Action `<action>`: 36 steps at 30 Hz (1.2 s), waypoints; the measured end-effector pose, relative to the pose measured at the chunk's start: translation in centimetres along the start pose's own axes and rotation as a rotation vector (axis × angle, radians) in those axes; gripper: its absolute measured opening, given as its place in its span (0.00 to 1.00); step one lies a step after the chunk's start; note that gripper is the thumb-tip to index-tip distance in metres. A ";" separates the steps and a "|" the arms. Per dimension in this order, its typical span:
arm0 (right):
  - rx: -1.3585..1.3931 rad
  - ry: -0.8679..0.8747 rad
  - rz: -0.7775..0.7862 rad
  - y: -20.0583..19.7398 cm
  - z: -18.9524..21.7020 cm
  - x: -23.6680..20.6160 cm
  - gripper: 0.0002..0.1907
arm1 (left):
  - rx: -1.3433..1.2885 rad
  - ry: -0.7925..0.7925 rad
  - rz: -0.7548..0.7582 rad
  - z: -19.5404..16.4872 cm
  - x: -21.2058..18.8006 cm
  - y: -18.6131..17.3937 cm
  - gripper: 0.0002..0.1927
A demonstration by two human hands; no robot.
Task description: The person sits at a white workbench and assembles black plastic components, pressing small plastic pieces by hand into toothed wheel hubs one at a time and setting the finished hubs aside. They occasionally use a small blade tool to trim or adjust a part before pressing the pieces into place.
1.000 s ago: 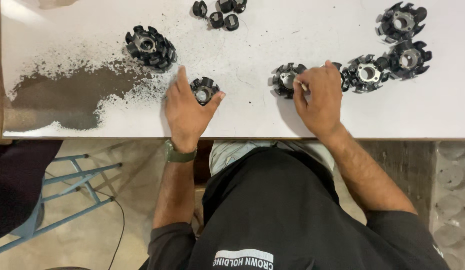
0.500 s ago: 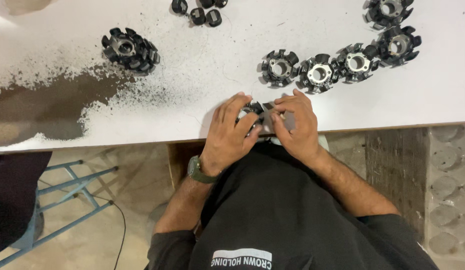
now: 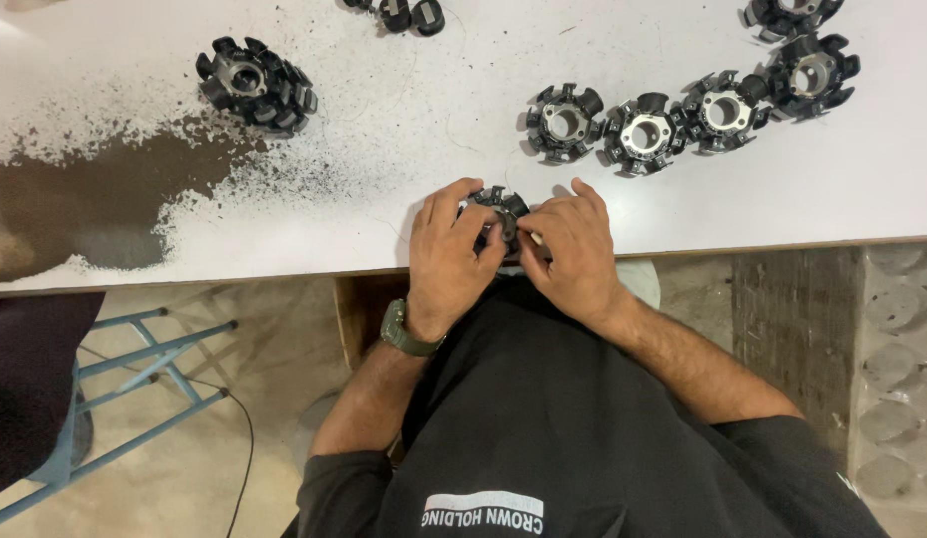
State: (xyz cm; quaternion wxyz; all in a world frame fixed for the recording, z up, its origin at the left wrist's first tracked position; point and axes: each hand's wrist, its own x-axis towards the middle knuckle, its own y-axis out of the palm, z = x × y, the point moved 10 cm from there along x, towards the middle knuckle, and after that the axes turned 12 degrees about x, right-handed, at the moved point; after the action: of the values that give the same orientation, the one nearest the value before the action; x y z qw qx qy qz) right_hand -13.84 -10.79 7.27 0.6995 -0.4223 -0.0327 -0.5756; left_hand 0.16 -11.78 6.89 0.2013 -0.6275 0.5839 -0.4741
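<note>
At the far left of the white table (image 3: pixel 314 224), a wide patch of dark powder (image 3: pixel 95 204) is spread over the surface, thinning out into specks toward the middle. Just above it stands a black toothed ring part (image 3: pixel 254 85), on its own. Under the table edge on that side a blue metal frame (image 3: pixel 134 374) shows against the floor.

Moving toward the middle, the person's left hand (image 3: pixel 445 261), a dark green watch (image 3: pixel 405 329) on its wrist, is curled around a small black toothed part (image 3: pixel 498 211), held right at the near edge of the table. The right hand (image 3: pixel 573 257) closes on the same part from the other side, its fingertips pinching at its rim. Both hands grip it between them; I can't tell whether something thin is also held in the right fingers.

To me this looks like the fitting or checking step on this one part, and it calls for a steady hold with the left hand while the right fingers work at the rim.

Further right, a row of four similar ring parts (image 3: pixel 648 130) lies touching in a line, well clear of the hands.
</note>
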 end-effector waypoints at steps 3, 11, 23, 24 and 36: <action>-0.010 0.018 0.034 0.1 0.0 0.3 0.15 | -0.007 0.025 -0.023 -0.2 -0.1 -0.2 0.08; 0.071 0.128 0.127 0.2 -0.5 1.5 0.10 | -0.074 0.019 0.035 -0.2 0.5 0.6 0.06; 0.059 0.020 0.032 -0.5 0.3 0.7 0.12 | -0.025 -0.015 -0.056 0.6 0.3 1.8 0.08; 0.047 0.019 0.043 -0.3 0.2 0.7 0.12 | -0.033 -0.013 -0.069 0.6 0.2 1.8 0.08; -0.014 0.015 0.088 0.0 1.1 1.3 0.12 | -0.112 -0.039 -0.129 0.8 0.0 0.4 0.08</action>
State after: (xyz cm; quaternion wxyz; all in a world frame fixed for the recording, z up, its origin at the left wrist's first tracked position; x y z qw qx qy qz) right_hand -12.95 -11.12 8.65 0.7215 -0.4239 -0.0049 -0.5475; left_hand 0.58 -12.08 6.17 0.1463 -0.6831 0.5637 -0.4406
